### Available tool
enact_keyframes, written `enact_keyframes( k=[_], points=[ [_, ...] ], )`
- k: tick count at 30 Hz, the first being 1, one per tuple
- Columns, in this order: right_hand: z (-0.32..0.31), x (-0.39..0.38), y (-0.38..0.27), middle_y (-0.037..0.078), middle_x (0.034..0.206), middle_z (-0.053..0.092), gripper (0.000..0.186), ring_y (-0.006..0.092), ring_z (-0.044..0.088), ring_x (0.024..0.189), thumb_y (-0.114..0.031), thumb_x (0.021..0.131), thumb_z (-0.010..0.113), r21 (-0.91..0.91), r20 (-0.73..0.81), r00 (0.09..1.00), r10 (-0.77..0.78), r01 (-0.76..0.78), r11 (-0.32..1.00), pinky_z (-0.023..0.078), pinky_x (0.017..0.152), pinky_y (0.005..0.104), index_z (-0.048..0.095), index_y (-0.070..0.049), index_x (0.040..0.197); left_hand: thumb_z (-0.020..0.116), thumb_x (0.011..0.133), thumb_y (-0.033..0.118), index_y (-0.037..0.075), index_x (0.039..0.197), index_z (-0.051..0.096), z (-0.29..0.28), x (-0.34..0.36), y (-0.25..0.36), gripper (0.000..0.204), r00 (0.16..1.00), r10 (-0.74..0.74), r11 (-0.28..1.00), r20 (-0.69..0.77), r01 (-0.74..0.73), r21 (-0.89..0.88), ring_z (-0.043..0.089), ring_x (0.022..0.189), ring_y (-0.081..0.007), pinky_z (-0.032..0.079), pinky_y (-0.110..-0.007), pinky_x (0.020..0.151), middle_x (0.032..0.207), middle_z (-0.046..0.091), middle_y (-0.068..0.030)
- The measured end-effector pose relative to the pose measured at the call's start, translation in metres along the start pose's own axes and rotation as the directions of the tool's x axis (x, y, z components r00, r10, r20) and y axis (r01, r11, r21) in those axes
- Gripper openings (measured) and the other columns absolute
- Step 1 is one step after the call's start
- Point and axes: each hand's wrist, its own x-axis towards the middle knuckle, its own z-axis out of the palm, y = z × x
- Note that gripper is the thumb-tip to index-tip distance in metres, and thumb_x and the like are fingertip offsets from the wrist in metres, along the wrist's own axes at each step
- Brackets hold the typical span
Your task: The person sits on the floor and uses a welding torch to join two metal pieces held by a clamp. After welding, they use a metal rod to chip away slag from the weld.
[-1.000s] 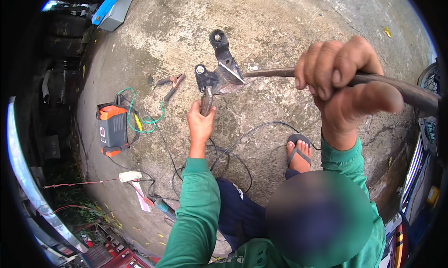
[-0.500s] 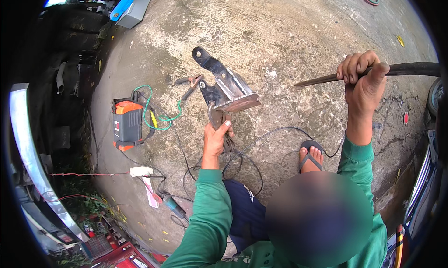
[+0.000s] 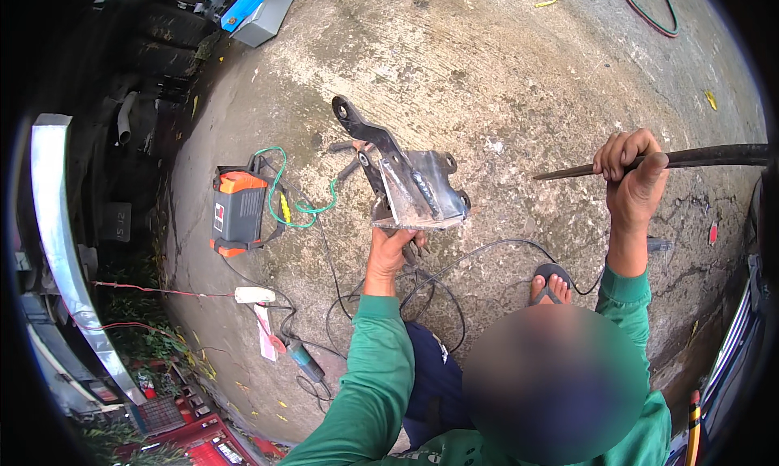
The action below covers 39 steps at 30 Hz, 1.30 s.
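Note:
My left hand [image 3: 388, 259] is closed on the lower edge of a welded steel bracket [image 3: 426, 196], partly hidden beneath its plate. The bracket has a black bent arm with a hole at its end, a bare grey plate and a rough weld seam. Out to the right, my right hand [image 3: 633, 178] grips a long dark bar [image 3: 710, 154] that tapers to a point aimed at the bracket, with a gap between them. Behind the bracket, a clamp with dark handles [image 3: 350, 167] is partly covered by it.
An orange and grey portable welding machine [image 3: 243, 213] with a green cable [image 3: 281, 178] stands at left. Nearer lie a white power outlet block [image 3: 255, 295] and a teal angle grinder [image 3: 305, 359]. Black cables [image 3: 462, 263] loop over the concrete by my sandalled foot [image 3: 552, 286].
The bracket has been turned in my left hand, so its plate and weld seam now face up more. My right hand still holds the bar, slightly lower in view. The whole view has shifted a little.

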Motion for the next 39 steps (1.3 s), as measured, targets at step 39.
enact_keyframes(
  k=[39],
  points=[
    [0.052,-0.015,-0.085,0.004,0.061,0.054,0.074,0.0159,0.055,0.055,-0.078,0.087,0.068,0.213,0.174,0.975,-0.138,0.1,0.972,0.053,0.054,0.0337,0.051,-0.007,0.077,0.085,0.078,0.003,-0.008,0.115,0.072,0.027,0.003,0.025,0.041,0.964,0.171,0.672,-0.203,0.037,0.739,0.073,0.092,-0.0181,0.057,-0.033,0.085,0.101,0.077,-0.0132]
  ],
)
